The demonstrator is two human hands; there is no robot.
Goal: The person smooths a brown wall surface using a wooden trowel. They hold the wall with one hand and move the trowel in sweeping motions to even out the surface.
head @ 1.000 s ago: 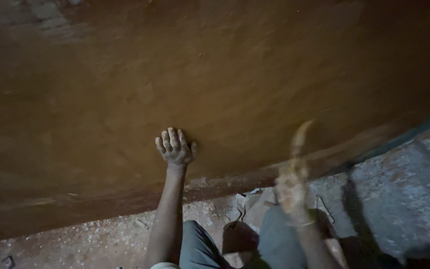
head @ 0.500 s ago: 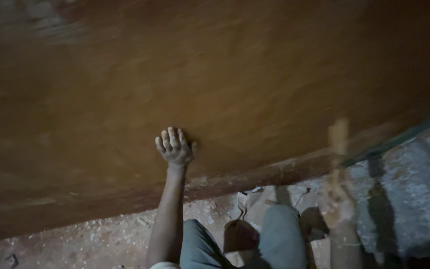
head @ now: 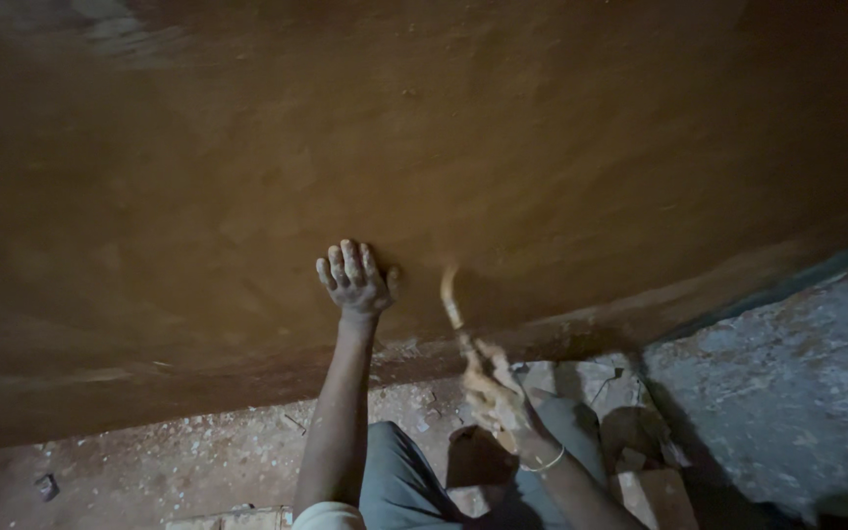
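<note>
Swinging back inward since half a second ago, the right hand (head: pixel 491 388) grasps a blurred mud-coated tool (head: pixel 453 299) near the brown plastered wall (head: pixel 542 147). Left hand (head: pixel 353 278) stays pressed flat, fingers spread, above the wall's bottom edge; floor (head: pixel 198 456) below.

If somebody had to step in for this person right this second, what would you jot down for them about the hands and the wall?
Left hand: pressed flat against the brown plastered wall, fingers spread, arm straight.
Right hand: off the wall, smeared with mud, blurred in mid-motion; it grips a thin curved tool whose tip is close to the wall, right of the left hand. What the tool is cannot be told.
Wall: smooth and wet-looking over most of its visible face; a rougher strip runs along its foot.
Floor: dusty, strewn with small chips; a grey slab lies to the right.
Left: the bottom edge looks unfinished.
</note>
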